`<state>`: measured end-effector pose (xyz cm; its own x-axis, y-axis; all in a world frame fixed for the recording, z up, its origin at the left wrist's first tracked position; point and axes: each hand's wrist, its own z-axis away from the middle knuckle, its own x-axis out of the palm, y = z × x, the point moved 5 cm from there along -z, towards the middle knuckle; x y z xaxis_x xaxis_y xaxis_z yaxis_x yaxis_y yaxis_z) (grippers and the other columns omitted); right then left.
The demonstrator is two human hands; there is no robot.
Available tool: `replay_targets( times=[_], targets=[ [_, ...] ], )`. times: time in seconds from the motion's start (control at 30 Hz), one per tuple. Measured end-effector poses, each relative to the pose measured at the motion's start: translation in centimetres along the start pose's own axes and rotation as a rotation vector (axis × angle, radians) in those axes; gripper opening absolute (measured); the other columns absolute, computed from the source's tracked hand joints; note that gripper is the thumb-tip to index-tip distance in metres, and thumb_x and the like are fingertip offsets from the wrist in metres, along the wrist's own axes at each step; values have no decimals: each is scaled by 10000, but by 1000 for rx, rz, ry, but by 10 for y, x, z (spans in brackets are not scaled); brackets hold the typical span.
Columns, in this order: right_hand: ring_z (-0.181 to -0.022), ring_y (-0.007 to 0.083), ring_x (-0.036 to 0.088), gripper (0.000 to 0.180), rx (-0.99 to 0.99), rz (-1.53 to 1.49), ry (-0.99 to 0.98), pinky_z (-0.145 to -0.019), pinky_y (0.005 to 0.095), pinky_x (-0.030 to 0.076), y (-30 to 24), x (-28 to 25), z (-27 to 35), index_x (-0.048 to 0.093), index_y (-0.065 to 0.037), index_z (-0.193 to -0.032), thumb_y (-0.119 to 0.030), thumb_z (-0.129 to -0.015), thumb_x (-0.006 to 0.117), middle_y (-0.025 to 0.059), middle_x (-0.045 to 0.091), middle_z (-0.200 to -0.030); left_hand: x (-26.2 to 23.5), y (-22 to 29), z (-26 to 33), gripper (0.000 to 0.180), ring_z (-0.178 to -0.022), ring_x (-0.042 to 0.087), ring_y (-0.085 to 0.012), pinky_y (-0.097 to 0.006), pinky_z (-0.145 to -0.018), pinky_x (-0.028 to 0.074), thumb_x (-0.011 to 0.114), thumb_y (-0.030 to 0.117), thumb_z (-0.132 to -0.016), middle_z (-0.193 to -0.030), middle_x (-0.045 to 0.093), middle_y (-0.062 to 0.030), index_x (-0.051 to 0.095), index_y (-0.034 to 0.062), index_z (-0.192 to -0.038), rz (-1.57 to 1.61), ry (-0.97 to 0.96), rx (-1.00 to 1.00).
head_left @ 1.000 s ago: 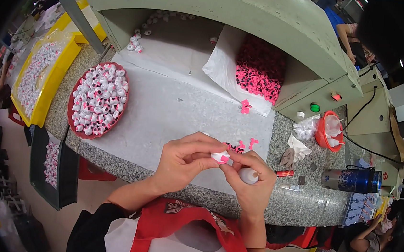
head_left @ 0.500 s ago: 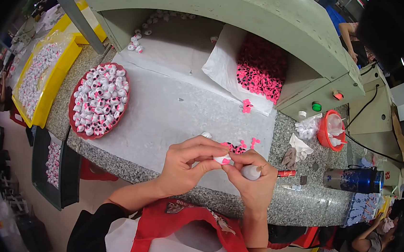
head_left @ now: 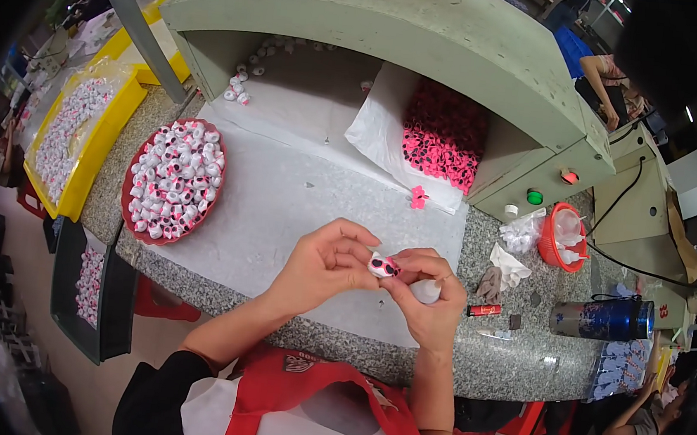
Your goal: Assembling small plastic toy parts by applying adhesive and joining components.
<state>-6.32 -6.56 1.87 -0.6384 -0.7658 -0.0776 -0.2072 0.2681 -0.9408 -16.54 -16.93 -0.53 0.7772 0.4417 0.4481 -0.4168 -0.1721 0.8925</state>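
A small white piece with pink and black spots (head_left: 382, 265) is pinched between both hands above the counter's (head_left: 300, 205) near edge.

It is held at the fingertips of the left hand (head_left: 323, 265) and the right hand (head_left: 428, 303), equally near both. A red tray of finished pieces (head_left: 174, 180) lies well to the left, pink parts (head_left: 443, 135) beyond; nothing is seen in the way.

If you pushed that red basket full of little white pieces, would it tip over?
Probably not: the red basket looks wide, shallow and flat on the counter, so it should slide. The heaped little white pieces look light and rounded, so some might roll out.
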Motion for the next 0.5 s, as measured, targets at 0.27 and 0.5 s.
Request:
replay_targets(
  times=[0.27, 0.5],
  targets=[
    [-613, 97, 537, 234, 75, -177, -142, -497, 187, 438, 5, 7, 1, 602, 17, -881, 94, -665, 649, 118, 572, -885, 6, 14, 12, 230, -801, 624, -211, -286, -702, 534, 588, -117, -736, -864, 591, -151, 549, -81, -960, -178, 3, 240],
    [-638, 106, 558, 173, 266, -290, -153, -487, 193, 434, 21, 34, 2, 593, 6, -899, 53, -733, 613, 97, 565, -883, -20, -4, 20, 210, -774, 623, -182, -268, -666, 531, 587, -82, -753, -865, 618, -147, 562, -67, -961, -26, 172, 171]
  ],
)
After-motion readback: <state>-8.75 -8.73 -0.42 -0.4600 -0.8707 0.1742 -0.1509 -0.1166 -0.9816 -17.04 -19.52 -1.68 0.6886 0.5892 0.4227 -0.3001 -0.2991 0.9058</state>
